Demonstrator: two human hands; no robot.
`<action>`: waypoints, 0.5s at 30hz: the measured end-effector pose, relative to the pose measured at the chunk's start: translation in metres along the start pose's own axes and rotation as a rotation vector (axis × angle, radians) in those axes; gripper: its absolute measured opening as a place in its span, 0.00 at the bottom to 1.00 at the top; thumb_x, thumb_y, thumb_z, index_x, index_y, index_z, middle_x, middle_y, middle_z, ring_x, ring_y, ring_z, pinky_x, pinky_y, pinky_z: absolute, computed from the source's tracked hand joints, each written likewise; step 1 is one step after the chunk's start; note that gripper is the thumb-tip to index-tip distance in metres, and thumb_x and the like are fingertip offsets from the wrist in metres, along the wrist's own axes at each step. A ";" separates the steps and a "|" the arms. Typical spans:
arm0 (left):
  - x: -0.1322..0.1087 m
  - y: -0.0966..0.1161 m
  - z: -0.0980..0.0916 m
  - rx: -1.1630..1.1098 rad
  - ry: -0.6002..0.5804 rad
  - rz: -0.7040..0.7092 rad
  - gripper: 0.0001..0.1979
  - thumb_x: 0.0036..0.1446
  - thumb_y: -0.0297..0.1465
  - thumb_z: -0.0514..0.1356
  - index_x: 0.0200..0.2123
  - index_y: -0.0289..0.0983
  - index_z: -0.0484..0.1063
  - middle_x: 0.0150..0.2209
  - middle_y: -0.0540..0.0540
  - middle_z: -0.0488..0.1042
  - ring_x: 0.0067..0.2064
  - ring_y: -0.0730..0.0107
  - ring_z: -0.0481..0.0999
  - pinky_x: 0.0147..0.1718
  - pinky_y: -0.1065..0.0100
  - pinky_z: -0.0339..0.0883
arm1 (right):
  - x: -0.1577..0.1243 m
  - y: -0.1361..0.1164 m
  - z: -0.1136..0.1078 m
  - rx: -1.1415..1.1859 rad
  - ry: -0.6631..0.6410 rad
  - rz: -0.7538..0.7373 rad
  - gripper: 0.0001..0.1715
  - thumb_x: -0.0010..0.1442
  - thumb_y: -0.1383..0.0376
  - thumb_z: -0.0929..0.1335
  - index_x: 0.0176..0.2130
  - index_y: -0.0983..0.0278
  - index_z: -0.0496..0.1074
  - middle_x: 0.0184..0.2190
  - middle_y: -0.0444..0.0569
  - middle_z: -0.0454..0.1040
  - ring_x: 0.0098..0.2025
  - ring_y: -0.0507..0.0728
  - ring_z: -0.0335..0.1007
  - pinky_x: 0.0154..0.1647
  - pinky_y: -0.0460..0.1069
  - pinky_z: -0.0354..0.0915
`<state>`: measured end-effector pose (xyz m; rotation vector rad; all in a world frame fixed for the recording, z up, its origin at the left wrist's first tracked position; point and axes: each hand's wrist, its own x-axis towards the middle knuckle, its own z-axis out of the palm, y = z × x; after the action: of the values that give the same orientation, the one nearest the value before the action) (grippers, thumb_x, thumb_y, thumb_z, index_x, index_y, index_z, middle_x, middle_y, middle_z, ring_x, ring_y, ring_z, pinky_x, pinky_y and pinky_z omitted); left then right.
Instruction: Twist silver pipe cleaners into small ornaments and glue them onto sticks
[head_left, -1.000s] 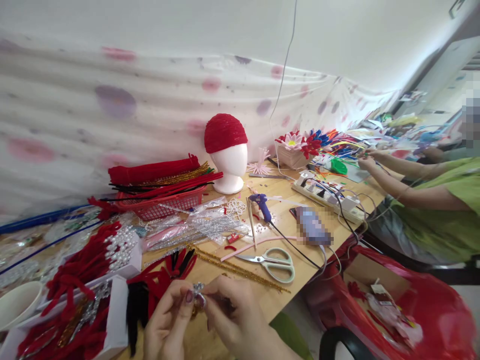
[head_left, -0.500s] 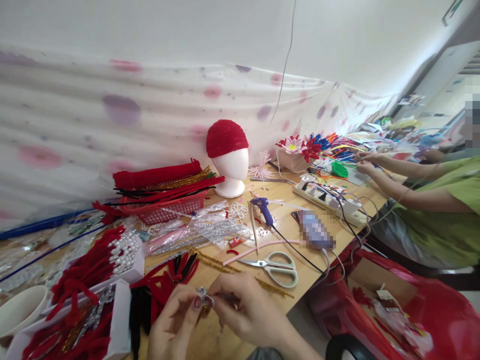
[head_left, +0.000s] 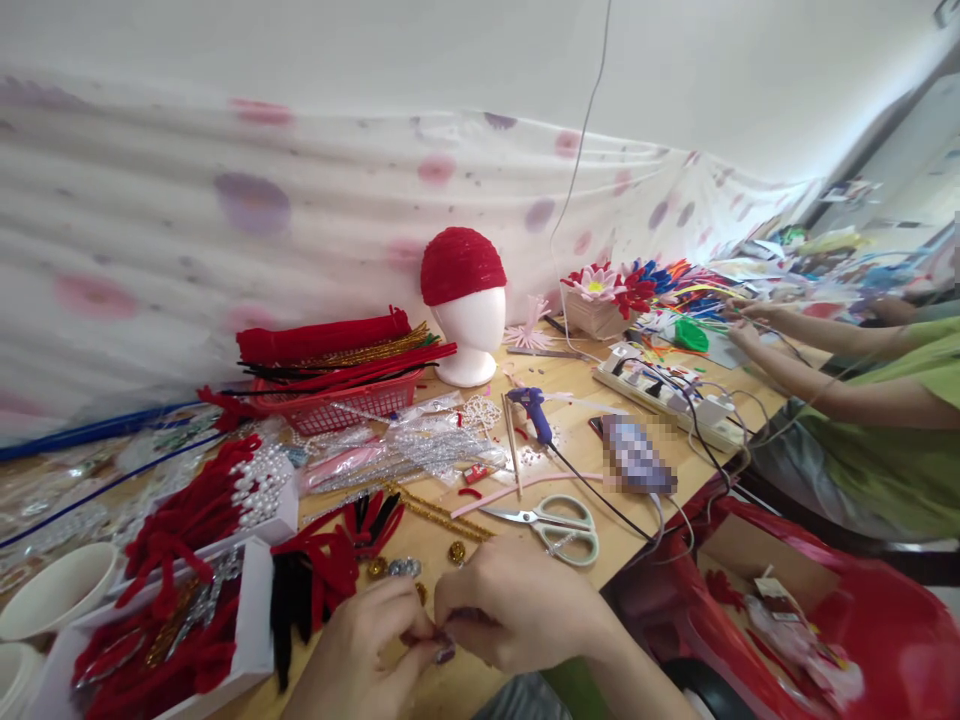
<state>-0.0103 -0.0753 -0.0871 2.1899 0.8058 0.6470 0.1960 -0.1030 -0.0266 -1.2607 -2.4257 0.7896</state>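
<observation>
My left hand (head_left: 367, 640) and my right hand (head_left: 517, 610) meet low over the table's near edge, fingers closed in a pinch. Whatever sits between the fingertips is mostly covered and too small to name. Just beyond the fingers lie a silver tinsel coil (head_left: 405, 567), a gold tinsel coil (head_left: 457, 552) and another gold coil (head_left: 377, 568). Pale-handled scissors (head_left: 559, 525) rest open-bladed beyond my right hand, with a short silver strip (head_left: 564, 543) across a handle. Red and black fuzzy stems (head_left: 337, 560) lie beside my left hand.
A foam head (head_left: 471, 335) wears a red wrapped cap (head_left: 463, 265). Around it are a red basket (head_left: 352, 405) of stems, a blue glue gun (head_left: 534, 412), a phone (head_left: 637, 455) and a power strip (head_left: 667, 400). White boxes (head_left: 259, 610) stand left; a co-worker's arms (head_left: 832, 340) reach in at right.
My hands have dropped nearer the table edge and closer together. The silver and gold tinsel seen at my fingers earlier is no longer raised there; silver and gold coils show on the table.
</observation>
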 end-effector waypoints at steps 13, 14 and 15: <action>0.004 0.019 0.013 -0.748 0.675 -0.121 0.13 0.54 0.40 0.71 0.23 0.41 0.78 0.27 0.51 0.71 0.33 0.68 0.73 0.37 0.71 0.71 | 0.003 -0.009 0.033 0.572 0.459 0.042 0.08 0.61 0.71 0.66 0.32 0.65 0.75 0.19 0.41 0.71 0.20 0.48 0.65 0.24 0.40 0.59; 0.006 0.021 0.017 -0.802 0.733 -0.157 0.12 0.52 0.41 0.72 0.23 0.41 0.79 0.28 0.51 0.71 0.33 0.69 0.73 0.34 0.71 0.71 | 0.005 -0.011 0.040 0.583 0.524 0.035 0.08 0.62 0.71 0.66 0.32 0.65 0.75 0.18 0.41 0.70 0.20 0.48 0.64 0.24 0.41 0.58; 0.007 0.023 0.022 -0.856 0.764 -0.188 0.12 0.50 0.41 0.73 0.23 0.42 0.79 0.29 0.51 0.71 0.33 0.70 0.73 0.32 0.72 0.72 | 0.008 -0.013 0.047 0.594 0.581 0.030 0.08 0.62 0.70 0.66 0.32 0.65 0.75 0.19 0.41 0.70 0.20 0.48 0.64 0.24 0.41 0.58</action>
<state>0.0159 -0.0928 -0.0823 1.0594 0.8569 1.4438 0.1597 -0.1180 -0.0563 -1.0851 -1.5610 0.9041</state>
